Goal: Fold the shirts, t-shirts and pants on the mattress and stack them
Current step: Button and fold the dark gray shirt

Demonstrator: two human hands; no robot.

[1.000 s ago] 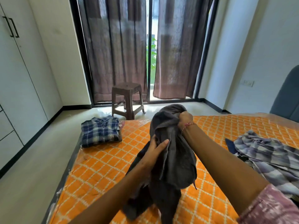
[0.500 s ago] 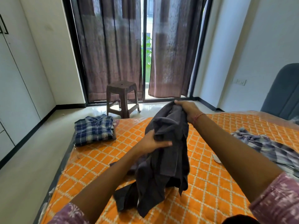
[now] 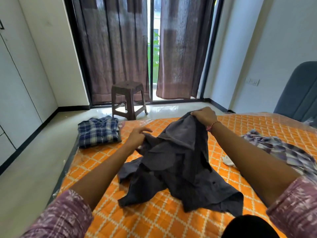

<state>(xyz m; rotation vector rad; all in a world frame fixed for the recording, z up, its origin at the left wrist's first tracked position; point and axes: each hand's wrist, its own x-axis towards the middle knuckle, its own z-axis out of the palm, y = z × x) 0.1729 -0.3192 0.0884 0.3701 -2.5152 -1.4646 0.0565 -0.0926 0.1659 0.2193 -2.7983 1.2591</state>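
The right hand (image 3: 204,115) pinches the grey shirt's (image 3: 180,162) far edge toward the stool (image 3: 128,98), while the left hand (image 3: 137,136) pinches an edge nearer; the shirt trails back toward the person.

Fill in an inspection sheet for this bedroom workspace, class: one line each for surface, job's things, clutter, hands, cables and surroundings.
Surface: orange quilted mattress, under clear plastic film.
Job's things: dark grey shirt, unfolded, partly lifted; folded blue plaid shirt at the far left corner; crumpled purple checked garment on the right.
Clutter: small white item beside the checked garment; cannot tell what it is.
Hands: left hand pinches the grey shirt's edge; right hand grips its top, raised.
Cables: nothing seen.
Surroundings: brown plastic stool, curtains, wardrobe doors, grey chair, wall switch.
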